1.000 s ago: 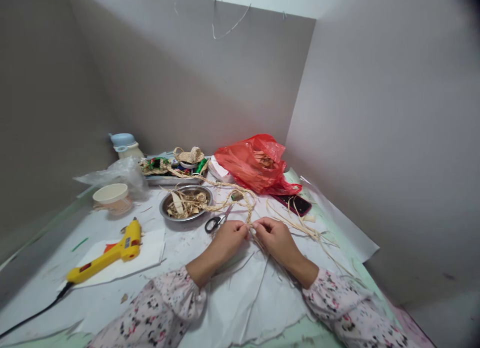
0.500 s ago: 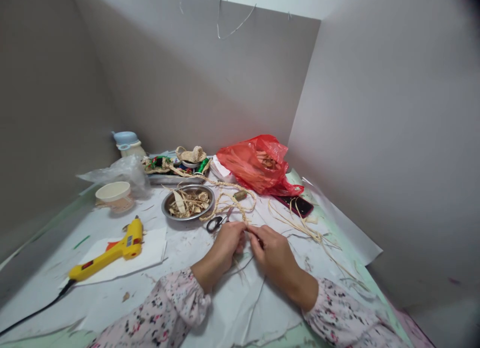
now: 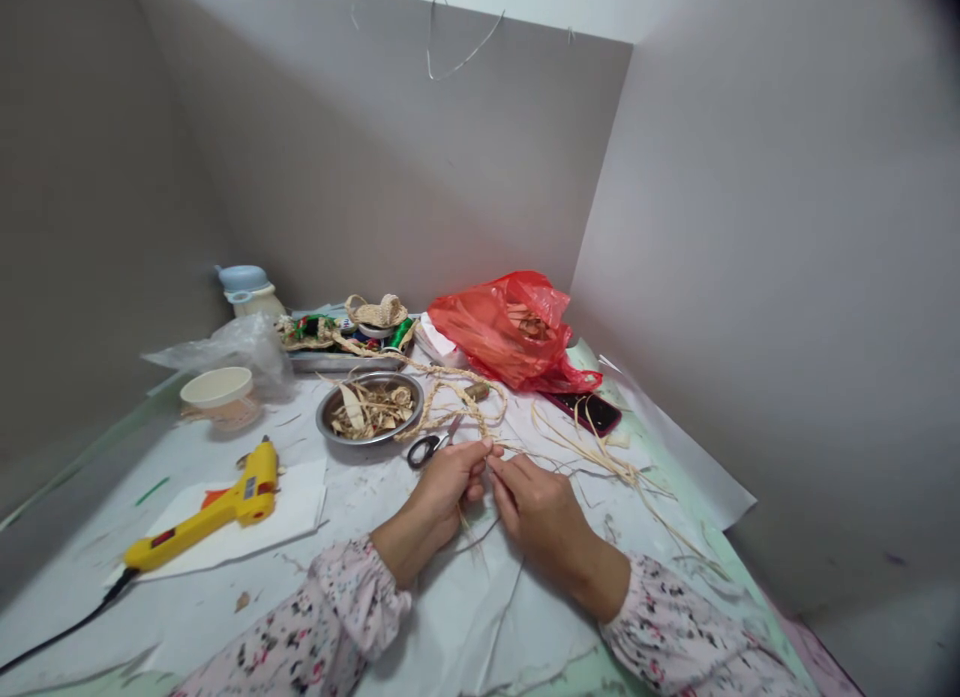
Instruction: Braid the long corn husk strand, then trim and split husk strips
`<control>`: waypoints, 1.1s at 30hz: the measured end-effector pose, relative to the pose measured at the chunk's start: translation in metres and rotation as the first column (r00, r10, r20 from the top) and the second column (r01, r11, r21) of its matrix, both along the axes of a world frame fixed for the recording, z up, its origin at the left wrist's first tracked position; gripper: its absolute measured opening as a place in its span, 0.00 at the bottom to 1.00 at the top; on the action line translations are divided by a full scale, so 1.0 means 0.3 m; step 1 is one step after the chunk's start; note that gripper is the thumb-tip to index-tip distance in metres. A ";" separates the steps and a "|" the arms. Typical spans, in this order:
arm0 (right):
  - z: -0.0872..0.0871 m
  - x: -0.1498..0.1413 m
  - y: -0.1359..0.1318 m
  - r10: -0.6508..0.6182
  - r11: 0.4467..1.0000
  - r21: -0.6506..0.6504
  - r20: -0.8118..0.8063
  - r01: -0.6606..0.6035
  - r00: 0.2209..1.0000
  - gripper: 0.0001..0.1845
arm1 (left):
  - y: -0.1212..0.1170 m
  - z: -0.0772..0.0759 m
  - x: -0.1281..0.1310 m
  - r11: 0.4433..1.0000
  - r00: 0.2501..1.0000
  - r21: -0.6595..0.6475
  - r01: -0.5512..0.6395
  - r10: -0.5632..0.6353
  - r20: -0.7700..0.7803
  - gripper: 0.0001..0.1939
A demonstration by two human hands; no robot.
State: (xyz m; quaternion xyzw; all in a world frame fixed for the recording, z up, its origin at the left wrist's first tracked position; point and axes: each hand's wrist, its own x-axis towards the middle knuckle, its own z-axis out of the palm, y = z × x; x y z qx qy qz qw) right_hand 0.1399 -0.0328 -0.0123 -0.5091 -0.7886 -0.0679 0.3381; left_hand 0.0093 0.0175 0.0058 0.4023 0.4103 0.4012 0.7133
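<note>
A pale straw braid (image 3: 474, 409) loops over the white paper and runs down to my fingertips. My left hand (image 3: 452, 482) pinches its near end between thumb and forefinger, and loose straw ends hang below the palm. Close against it, my right hand (image 3: 534, 497) is closed too, its fingertips pinched at the braid's working end; the strand between them is too fine to make out clearly. Black-handled scissors (image 3: 424, 451) lie just beyond my left hand, partly hidden by it. Long loose straw strands (image 3: 592, 447) spread on the paper to the right.
A steel bowl (image 3: 367, 439) holds straw scraps. A yellow glue gun (image 3: 214, 507) rests at left near a white cup (image 3: 217, 389). Behind stand a tray of craft items (image 3: 341, 361) and a red plastic bag (image 3: 487, 327), with a phone (image 3: 600, 414) beside it. Grey partitions (image 3: 390, 157) enclose the table.
The whole view has shifted slightly, with things sitting a little further left. My fingertips have moved slightly apart at the braid's end, the left thumb and forefinger now raised.
</note>
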 end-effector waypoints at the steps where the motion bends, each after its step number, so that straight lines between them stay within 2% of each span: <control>1: -0.001 0.000 -0.001 0.008 1.000 -0.003 -0.003 -0.008 1.000 0.13 | 0.000 0.002 -0.001 1.000 1.000 -0.003 -0.009 0.009 -0.005 0.17; 5: 0.015 -0.003 -0.020 0.077 0.997 -0.005 0.001 -0.077 0.997 0.13 | 0.011 0.005 -0.008 0.999 0.999 0.004 -0.053 0.053 0.006 0.15; 9: 0.061 0.015 -0.027 0.193 0.980 0.066 -0.055 -0.189 0.980 0.12 | 0.029 0.007 -0.018 0.997 0.997 0.004 -0.078 0.077 0.013 0.16; 11: 0.085 0.049 -0.004 0.123 0.988 0.111 -0.150 -0.107 0.981 0.12 | 0.034 0.009 -0.022 0.997 0.997 0.009 -0.079 0.079 0.022 0.17; 13: 0.101 0.101 0.033 -0.066 0.991 0.099 -0.224 0.090 0.972 0.14 | 0.036 0.010 -0.023 0.997 0.997 0.020 -0.078 0.078 0.022 0.17; 14: 0.106 0.130 0.053 -0.175 0.980 0.057 -0.206 0.190 0.963 0.14 | 0.037 0.009 -0.024 0.997 0.997 0.025 -0.077 0.076 0.016 0.18; 17: 0.099 0.208 0.098 -0.405 0.897 -0.161 0.074 0.412 0.911 0.11 | 0.036 0.004 -0.026 0.998 0.998 0.029 -0.058 0.058 -0.001 0.18; 19: 0.080 0.238 0.109 -0.425 0.836 -0.244 0.282 0.492 0.860 0.10 | 0.035 0.000 -0.027 0.999 0.999 0.026 -0.046 0.046 -0.007 0.18; 22: 0.048 0.245 0.107 -0.403 0.798 -0.251 0.453 0.548 0.795 0.10 | 0.035 -0.007 -0.027 0.999 0.999 0.020 -0.032 0.032 -0.008 0.18; 26: 0.031 0.231 0.110 -0.397 0.802 -0.220 0.499 0.556 0.770 0.13 | 0.034 -0.013 -0.024 1.000 1.000 0.010 -0.013 0.013 0.003 0.18; 28: 0.037 0.229 0.119 -0.436 0.805 -0.213 0.420 0.554 0.796 0.11 | 0.033 -0.014 -0.023 1.000 1.000 0.007 -0.009 0.009 0.003 0.18; 29: 0.043 0.229 0.124 -0.461 0.818 -0.206 0.325 0.537 0.826 0.09 | 0.032 -0.014 -0.023 1.000 1.000 0.006 -0.007 0.007 0.002 0.18; 31: 0.058 0.227 0.131 -0.452 0.878 -0.174 -0.002 0.445 0.892 0.08 | 0.030 -0.012 -0.022 1.000 1.000 -0.002 0.003 -0.003 -0.003 0.17; 32: 0.067 0.223 0.133 -0.397 0.916 -0.148 -0.210 0.373 0.893 0.08 | 0.029 -0.011 -0.022 1.000 1.000 -0.004 0.011 -0.011 -0.005 0.18; 33: 0.074 0.216 0.133 -0.310 0.951 -0.113 -0.411 0.289 0.858 0.08 | 0.028 -0.010 -0.021 1.000 1.000 -0.005 0.024 -0.024 -0.008 0.18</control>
